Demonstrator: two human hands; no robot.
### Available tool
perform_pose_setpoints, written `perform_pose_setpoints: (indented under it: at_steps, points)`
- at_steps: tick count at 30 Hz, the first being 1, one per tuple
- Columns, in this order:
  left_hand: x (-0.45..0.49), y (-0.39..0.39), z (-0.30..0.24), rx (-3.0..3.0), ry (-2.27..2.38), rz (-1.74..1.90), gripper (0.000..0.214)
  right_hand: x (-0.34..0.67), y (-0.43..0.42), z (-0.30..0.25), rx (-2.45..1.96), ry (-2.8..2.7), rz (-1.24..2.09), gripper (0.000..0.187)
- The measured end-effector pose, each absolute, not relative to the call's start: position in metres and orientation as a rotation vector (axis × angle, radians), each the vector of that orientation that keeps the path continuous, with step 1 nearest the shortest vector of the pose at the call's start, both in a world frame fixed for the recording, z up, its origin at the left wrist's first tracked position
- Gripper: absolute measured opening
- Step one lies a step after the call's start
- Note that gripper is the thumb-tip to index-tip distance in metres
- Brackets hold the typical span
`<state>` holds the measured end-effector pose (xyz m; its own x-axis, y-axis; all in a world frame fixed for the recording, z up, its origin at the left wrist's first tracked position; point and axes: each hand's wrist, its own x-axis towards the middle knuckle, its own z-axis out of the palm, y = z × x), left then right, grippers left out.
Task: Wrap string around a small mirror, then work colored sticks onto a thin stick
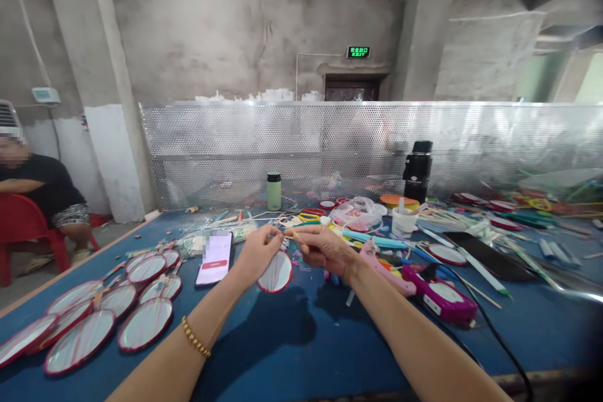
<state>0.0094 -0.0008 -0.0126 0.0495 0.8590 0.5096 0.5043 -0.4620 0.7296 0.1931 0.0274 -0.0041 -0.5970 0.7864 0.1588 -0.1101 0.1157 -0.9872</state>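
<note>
My left hand (257,255) is closed in a pinch on the top edge of a small oval fan (277,272) with a red rim and pale face, held just above the blue table (292,352). My right hand (323,248) is also closed, pinching a thin yellowish stick (296,235) at the fan's top, fingertips almost touching those of the left hand. A beaded gold bracelet (195,338) sits on my left wrist.
Several finished red-rimmed fans (108,314) lie at the left. A phone (215,257) lies beside my left hand. A pink glue gun (384,270), a magenta box (440,298), a white cup (404,221), a green bottle (274,191) and a black flask (418,169) stand around. A person sits on a red chair (23,226).
</note>
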Motion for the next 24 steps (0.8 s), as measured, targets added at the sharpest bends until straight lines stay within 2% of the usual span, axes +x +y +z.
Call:
perform_pose_setpoints:
  at_steps: [6, 14, 24]
  points:
    - [0.003, 0.003, -0.011, 2.032, 1.451, 1.484, 0.026, 0.194, 0.026, -0.002, -0.808, -1.825, 1.365, 0.047]
    - [0.006, 0.002, -0.016, 2.111, 1.49, 1.473, 0.024, 0.173, 0.016, -0.004, -0.832, -2.026, 1.054, 0.035]
    - [0.004, 0.0, -0.016, 2.1, 1.565, 1.479, 0.019, 0.165, 0.015, -0.014, -0.827, -2.038, 0.99, 0.036]
